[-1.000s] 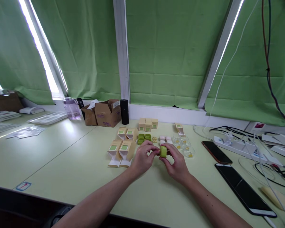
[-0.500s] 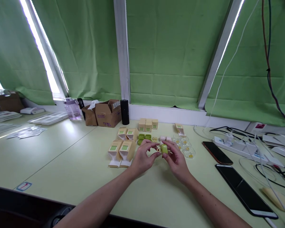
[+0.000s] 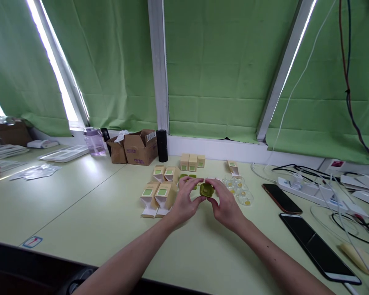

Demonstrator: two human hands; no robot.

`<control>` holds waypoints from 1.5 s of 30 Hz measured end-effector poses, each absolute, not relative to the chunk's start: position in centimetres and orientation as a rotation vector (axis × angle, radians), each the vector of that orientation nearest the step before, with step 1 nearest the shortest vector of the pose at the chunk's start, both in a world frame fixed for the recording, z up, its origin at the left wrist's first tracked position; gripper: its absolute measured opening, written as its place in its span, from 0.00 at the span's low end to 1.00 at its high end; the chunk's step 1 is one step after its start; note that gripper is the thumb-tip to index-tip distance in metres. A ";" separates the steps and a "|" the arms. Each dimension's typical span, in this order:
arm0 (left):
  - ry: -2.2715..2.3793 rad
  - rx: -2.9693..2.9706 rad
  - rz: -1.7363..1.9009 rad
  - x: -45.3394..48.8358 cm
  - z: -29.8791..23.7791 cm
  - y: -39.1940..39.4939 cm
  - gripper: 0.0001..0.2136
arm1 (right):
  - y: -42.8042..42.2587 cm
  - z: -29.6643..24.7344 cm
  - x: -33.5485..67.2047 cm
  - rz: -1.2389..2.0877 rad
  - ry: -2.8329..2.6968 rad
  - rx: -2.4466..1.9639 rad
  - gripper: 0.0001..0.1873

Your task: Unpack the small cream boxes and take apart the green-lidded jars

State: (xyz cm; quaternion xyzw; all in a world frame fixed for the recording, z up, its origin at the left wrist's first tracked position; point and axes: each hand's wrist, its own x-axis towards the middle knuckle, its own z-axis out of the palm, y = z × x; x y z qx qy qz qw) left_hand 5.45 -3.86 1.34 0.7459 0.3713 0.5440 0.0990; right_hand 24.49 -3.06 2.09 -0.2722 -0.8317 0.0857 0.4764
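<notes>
A small, glossy olive-green, rounded-square case was held up above the table, between the fingertips of both hands. Its hollow-looking face was turned toward the head camera; its outline was nearly as wide as tall, so no clear long axis showed. The left hand pinched its left side, thumb below and fingers above; the right hand pinched the opposite side in a matching grip. What lay inside the case was too small to tell.

Just behind the left hand, partly covered by it, sat more green cases. Four opened tan card cartons with green square labels stood left of that hand, the two nearer ones with white inner flaps pointing toward the table's near edge. Beyond the right hand lay a cluster of clear, rounded plastic shells with yellow spots.

The smooth, pale green table stretched from below the hands to its straight near edge, giving room on the near side. Farther back were three upright tan cartons in a row and a matte black cylinder beside a brown corrugated box. Well to the right lay two dark, flat phones.
</notes>
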 end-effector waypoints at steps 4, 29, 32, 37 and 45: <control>1.161 2.209 1.637 5.1 1.2 -3.2 0.21 | -2.0 2.3 23.7 0.137 -2.065 -0.636 0.33; 1.103 2.385 1.633 5.2 1.4 -4.0 0.21 | -2.9 1.5 23.1 -0.503 -1.875 -0.787 0.11; 1.085 2.419 1.627 5.1 1.4 -4.0 0.22 | -2.8 1.3 23.2 -0.495 -1.886 -0.792 0.11; 1.081 2.441 1.638 5.1 1.2 -3.9 0.22 | -2.6 1.1 23.1 -0.475 -1.882 -0.799 0.10; 1.094 2.454 1.637 5.2 1.0 -3.8 0.22 | -2.7 1.0 23.0 -0.481 -1.878 -0.791 0.11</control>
